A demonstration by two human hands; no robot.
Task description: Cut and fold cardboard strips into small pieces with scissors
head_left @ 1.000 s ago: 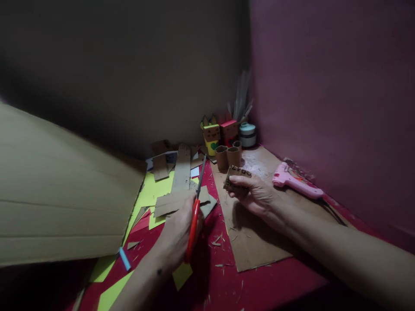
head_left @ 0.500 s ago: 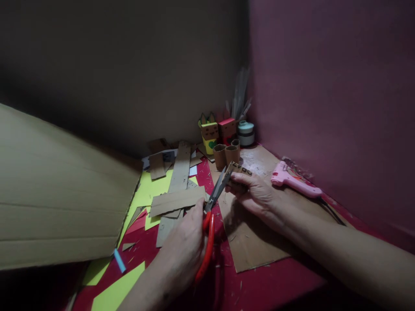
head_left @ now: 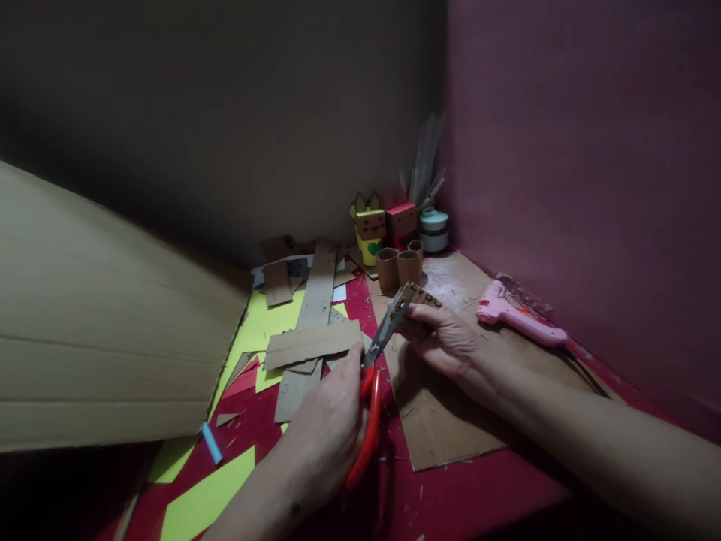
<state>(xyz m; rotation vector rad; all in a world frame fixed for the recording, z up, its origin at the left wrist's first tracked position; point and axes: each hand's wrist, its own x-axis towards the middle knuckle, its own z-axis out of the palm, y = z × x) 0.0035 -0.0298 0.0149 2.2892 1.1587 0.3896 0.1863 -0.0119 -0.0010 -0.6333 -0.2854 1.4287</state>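
Red-handled scissors (head_left: 374,424) are in my left hand (head_left: 333,421), its fingers wrapped round the handles. Their blades point up and away, meeting the left edge of a small cardboard piece (head_left: 423,294) with dark printed letters. My right hand (head_left: 442,338) pinches that piece from the right; some fingers are hidden behind it. Below my right hand lies a flat cardboard sheet (head_left: 444,432) on the red tabletop. Just beyond the blades stand several short cardboard tubes (head_left: 387,269).
Cut cardboard strips (head_left: 312,344) and yellow paper (head_left: 211,492) cover the left side. A large cardboard panel (head_left: 107,330) rises at far left. A pink glue gun (head_left: 521,315) lies right. Two cardboard figures (head_left: 370,231) and a pale blue-green pot (head_left: 433,231) stand at the back.
The scissor blades have moved from apart to nearly together at the cardboard's edge. The whole view has shifted slightly, with things sitting a little further right.
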